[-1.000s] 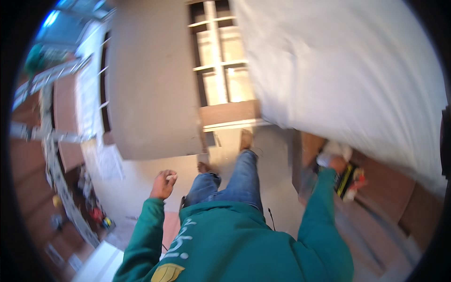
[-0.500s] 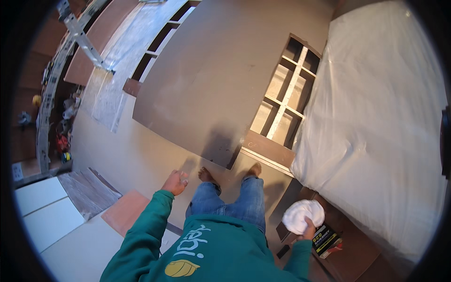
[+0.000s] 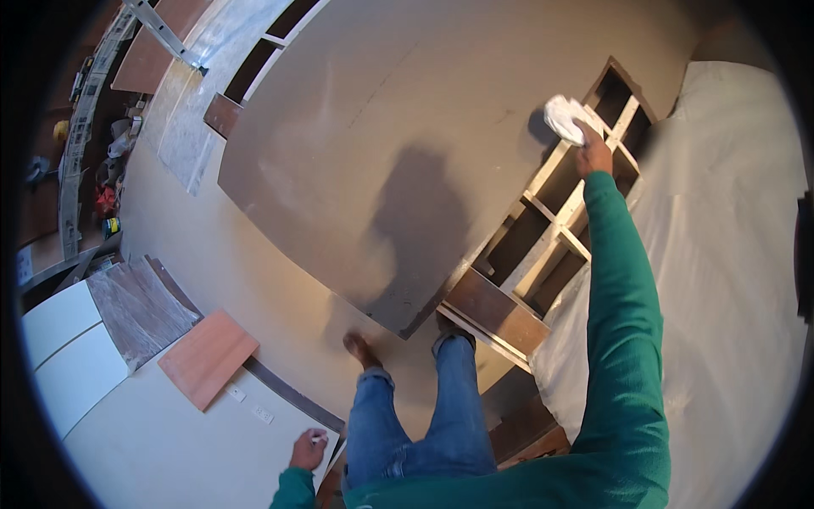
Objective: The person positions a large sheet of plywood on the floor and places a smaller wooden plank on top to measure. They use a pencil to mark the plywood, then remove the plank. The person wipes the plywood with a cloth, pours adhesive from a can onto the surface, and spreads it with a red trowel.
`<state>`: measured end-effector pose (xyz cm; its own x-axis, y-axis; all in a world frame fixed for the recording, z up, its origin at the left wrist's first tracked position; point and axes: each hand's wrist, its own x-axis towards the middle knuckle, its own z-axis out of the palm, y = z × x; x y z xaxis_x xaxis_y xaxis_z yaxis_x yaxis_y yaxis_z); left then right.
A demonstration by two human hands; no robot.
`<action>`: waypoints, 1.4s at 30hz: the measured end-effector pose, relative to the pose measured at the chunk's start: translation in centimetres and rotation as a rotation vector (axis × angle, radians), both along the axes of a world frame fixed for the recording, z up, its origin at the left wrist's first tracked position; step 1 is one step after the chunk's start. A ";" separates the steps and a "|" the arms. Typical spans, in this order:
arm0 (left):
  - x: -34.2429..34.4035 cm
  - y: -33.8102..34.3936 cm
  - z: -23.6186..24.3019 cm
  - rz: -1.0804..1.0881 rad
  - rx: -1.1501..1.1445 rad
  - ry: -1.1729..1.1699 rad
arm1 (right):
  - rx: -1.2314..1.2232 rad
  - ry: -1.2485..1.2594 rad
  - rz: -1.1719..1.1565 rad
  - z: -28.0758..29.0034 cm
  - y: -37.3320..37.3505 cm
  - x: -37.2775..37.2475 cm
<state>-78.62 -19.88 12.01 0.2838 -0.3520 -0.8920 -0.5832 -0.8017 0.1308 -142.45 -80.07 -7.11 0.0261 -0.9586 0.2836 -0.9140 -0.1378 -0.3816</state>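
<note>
White cloth (image 3: 564, 117), bunched in my right hand (image 3: 593, 155), fingers clamped around it, presses on the wooden shelf frame (image 3: 543, 246) top rail for wiping reach. My left hand (image 3: 307, 450) hangs low, fingers curled on something small and pale.

One white cloth (image 3: 563, 117), one wooden window frame (image 3: 543, 246), one large brown panel (image 3: 381, 153), one orange board (image 3: 208, 356), two hands.

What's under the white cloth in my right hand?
The white cloth in the right hand is pressed on the large grey panel beside the pale wooden frame. The patch of panel directly beneath it is covered and cannot be seen.
</note>
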 end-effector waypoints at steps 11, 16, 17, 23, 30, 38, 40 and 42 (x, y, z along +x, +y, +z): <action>-12.6 -16.3 7.7 0.014 -0.566 -0.240 | 1.505 -0.608 0.984 0.0 50.9 42.7; -8.3 -13.8 10.0 0.452 -0.496 -0.414 | 1.205 -0.777 0.461 1.4 39.4 35.7; -7.9 -12.8 10.3 0.391 -0.504 -0.483 | 1.143 -0.750 0.399 -0.7 35.1 32.2; -6.0 2.4 9.5 0.195 -0.383 -0.593 | -0.154 -0.195 -0.180 -5.9 -2.1 5.5; -11.7 -3.5 10.1 0.244 -0.299 -0.487 | 0.720 -0.370 0.381 -14.3 20.4 42.0; -10.5 -6.9 12.6 0.450 -0.402 -0.547 | 1.553 -0.887 1.113 8.9 52.6 49.4; -11.1 -6.9 12.4 0.544 -0.367 -0.566 | 1.487 -1.136 0.650 6.1 45.9 44.8; -10.2 -4.1 10.8 0.162 -0.501 -0.712 | 1.265 -1.106 0.260 1.7 33.8 37.9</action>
